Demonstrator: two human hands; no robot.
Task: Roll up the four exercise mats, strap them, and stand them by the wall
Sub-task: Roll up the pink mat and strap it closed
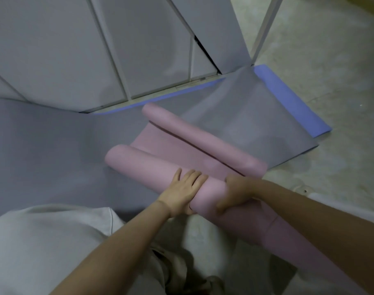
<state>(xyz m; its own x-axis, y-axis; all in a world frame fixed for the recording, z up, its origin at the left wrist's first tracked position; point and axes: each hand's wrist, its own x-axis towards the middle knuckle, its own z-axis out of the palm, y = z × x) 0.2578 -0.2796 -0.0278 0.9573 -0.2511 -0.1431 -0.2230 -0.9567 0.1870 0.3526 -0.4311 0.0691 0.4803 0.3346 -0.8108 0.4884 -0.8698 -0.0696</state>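
On the floor, over a grey mat (54,135), the pink mat (152,165) is lying half rolled, the left hand (185,192) pressing it flat-fingered, the right hand (235,192) curling round it. Likely soft, light and springy, it is wanting firm mid-roll pressure.

One head-worn, wide-angle view, looking forward and steeply down from standing height. The left hand (185,191) and right hand (235,192) sit just below centre, near the lens, on the mat (152,165). Wall panels (54,50) fill the upper left, bowed by the lens. Bare floor (330,60) runs down the right edge.
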